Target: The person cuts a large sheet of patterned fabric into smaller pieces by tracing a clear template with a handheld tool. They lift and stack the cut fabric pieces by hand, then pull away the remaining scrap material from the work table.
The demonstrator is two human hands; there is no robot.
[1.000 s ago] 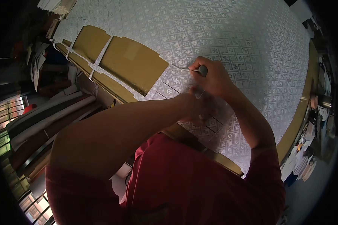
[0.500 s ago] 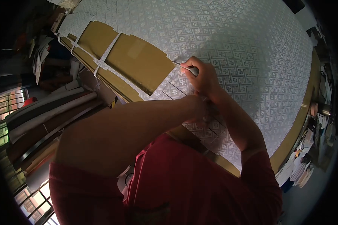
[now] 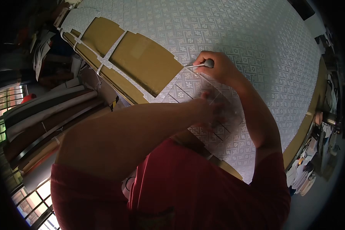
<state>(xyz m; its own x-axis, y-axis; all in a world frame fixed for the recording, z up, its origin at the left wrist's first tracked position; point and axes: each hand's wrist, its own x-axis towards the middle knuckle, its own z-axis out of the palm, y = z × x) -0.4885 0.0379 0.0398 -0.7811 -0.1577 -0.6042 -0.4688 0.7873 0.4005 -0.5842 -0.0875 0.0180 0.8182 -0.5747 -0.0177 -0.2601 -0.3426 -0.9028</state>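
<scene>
My right hand [image 3: 220,69] is closed around an awl-like tool [image 3: 208,63] with a rounded dark handle end and a thin metal shaft. The shaft points left, its tip near the right corner of a brown card pattern piece [image 3: 143,51]. Below, my left hand [image 3: 207,113] lies with fingers spread, somewhat blurred, over a clear plastic ruler or sheet [image 3: 230,101] whose edge runs up toward the tool. Beneath both hands spreads a pale patterned fabric [image 3: 253,76]. Thin dark lines [image 3: 184,92] cross the fabric on either side of my left hand.
White straps [image 3: 117,46] cross the brown card pieces. Rolls of material [image 3: 46,111] are stacked at the left beside a barred window [image 3: 34,203]. Papers and small items [image 3: 304,172] crowd the right, beyond the brown table edge [image 3: 301,134].
My right hand with the tool has moved slightly up and right, apart from my left hand. The clear sheet shows more plainly, and my left fingers look more spread.
</scene>
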